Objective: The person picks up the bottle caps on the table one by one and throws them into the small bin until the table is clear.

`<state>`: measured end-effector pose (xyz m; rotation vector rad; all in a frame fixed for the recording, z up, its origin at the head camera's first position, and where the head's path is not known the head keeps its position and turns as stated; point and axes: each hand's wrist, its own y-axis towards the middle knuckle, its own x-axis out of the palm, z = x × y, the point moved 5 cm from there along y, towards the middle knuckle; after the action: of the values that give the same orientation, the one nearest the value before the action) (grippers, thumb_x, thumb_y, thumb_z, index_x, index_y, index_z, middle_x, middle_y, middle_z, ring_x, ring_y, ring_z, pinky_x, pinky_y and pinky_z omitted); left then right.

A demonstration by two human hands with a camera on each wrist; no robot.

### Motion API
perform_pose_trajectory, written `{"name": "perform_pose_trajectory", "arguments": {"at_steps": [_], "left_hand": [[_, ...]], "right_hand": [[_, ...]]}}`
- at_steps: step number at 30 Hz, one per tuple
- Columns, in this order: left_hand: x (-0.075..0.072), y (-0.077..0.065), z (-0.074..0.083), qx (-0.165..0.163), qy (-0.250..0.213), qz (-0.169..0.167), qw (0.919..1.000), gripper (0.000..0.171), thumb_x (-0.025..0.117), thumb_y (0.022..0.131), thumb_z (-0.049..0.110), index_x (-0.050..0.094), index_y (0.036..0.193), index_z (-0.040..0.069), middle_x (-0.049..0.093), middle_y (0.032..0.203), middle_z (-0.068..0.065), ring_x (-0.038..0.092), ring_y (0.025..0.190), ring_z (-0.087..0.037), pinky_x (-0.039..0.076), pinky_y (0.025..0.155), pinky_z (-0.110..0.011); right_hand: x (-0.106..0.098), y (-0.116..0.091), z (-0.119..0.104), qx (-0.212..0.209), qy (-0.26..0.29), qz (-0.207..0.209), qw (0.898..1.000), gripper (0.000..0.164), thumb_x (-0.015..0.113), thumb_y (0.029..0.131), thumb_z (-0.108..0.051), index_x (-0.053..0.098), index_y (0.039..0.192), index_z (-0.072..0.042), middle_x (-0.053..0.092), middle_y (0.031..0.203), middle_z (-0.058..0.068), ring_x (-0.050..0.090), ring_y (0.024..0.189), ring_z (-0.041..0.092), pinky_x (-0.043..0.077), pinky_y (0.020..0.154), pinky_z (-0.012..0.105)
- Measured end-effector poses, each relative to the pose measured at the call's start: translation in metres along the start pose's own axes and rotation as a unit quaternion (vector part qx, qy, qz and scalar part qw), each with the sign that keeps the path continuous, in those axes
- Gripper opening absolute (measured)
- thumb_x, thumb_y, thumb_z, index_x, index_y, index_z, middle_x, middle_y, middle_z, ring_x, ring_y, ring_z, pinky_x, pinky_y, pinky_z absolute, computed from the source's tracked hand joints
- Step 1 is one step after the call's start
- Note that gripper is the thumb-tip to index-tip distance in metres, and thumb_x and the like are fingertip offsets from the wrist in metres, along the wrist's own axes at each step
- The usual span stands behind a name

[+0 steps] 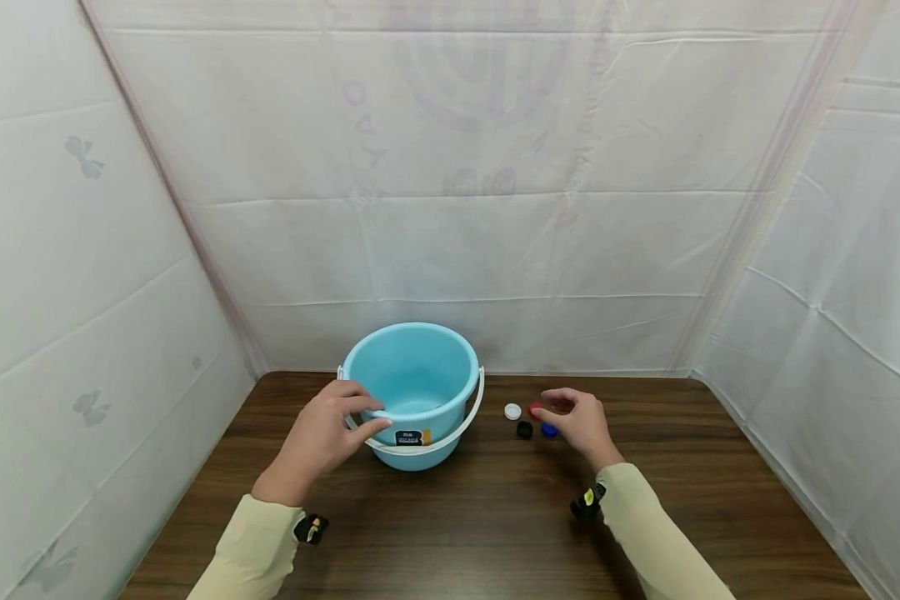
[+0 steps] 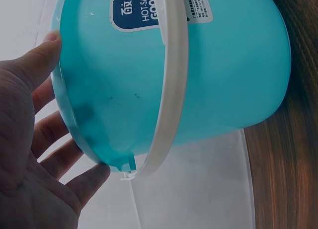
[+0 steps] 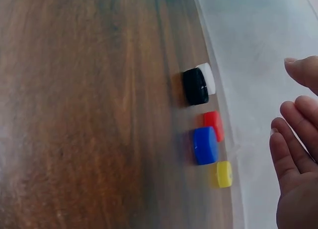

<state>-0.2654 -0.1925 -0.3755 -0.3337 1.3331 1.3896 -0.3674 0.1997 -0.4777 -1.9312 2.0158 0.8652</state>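
Left hand point(image 1: 318, 437) grips bucket point(image 2: 233, 70): light-blue, white-handled, navy-labelled | right hand point(image 1: 581, 422) parted near 5 caps point(image 3: 204, 145)

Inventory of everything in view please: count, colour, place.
table: 1, brown, foreground
bucket: 1, light blue, on table, left of centre
handle: 1, white, across bucket's front
label: 1, mainly dark blue, bucket's front
white cap, black cap, red cap, blue cap, yellow cap: 5, colours as named, on table right of bucket
sheeting: count unclear, whitish, behind table and both sides
wrist devices: 2, black, one per wrist
sleeves: 2, pale yellow, forearms
left hand: 1, bare, gripping bucket
right hand: 1, bare, near blue cap, nothing visibly held
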Motion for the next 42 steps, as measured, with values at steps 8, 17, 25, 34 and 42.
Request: {"name": "perform_pose_trajectory", "arguments": {"at_steps": [8,17,25,34,42], "left_hand": [[0.001,0.000,0.001,-0.001,0.000,0.001,1.0000,0.025,0.087,0.082,0.034,0.082,0.097,0.016,0.069,0.100,0.002,0.060,0.098,-0.016,0.059,0.079,-0.039],[0.000,-0.001,0.001,0.001,0.002,0.004,1.0000,0.024,0.087,0.082,0.035,0.082,0.096,0.016,0.069,0.100,0.003,0.060,0.098,-0.016,0.059,0.079,-0.039],[0.000,-0.001,0.002,0.010,0.006,0.012,0.9999,0.024,0.088,0.081,0.035,0.082,0.095,0.016,0.069,0.099,0.003,0.061,0.098,-0.017,0.059,0.080,-0.039],[-0.001,-0.001,0.002,0.012,0.008,0.012,0.9998,0.023,0.088,0.081,0.034,0.082,0.094,0.017,0.069,0.098,0.003,0.060,0.097,-0.016,0.058,0.078,-0.038],[-0.001,0.000,0.002,0.012,0.007,0.011,0.9998,0.023,0.088,0.081,0.034,0.082,0.095,0.016,0.069,0.098,0.003,0.060,0.097,-0.016,0.058,0.078,-0.038]], "right_hand": [[0.000,-0.002,0.013,0.010,-0.010,-0.002,1.000,0.043,0.086,0.085,-0.032,0.075,0.118,-0.005,0.075,0.118,0.014,0.072,0.107,0.031,0.058,0.092,0.047],[0.002,-0.002,0.026,0.025,-0.036,-0.014,0.999,0.039,0.086,0.085,-0.028,0.076,0.115,-0.005,0.076,0.114,0.014,0.072,0.103,0.028,0.058,0.090,0.045],[0.005,-0.005,0.032,0.028,-0.042,-0.018,0.999,0.038,0.086,0.085,-0.024,0.075,0.115,-0.004,0.077,0.111,0.012,0.073,0.101,0.028,0.059,0.088,0.044],[0.007,-0.006,0.039,0.031,-0.065,-0.020,0.997,0.038,0.087,0.084,-0.022,0.076,0.114,-0.003,0.077,0.108,0.013,0.073,0.100,0.029,0.059,0.088,0.045],[0.010,-0.004,0.047,0.037,-0.072,-0.030,0.996,0.035,0.086,0.084,-0.022,0.076,0.114,-0.005,0.076,0.110,0.012,0.072,0.102,0.029,0.058,0.089,0.047]]}}
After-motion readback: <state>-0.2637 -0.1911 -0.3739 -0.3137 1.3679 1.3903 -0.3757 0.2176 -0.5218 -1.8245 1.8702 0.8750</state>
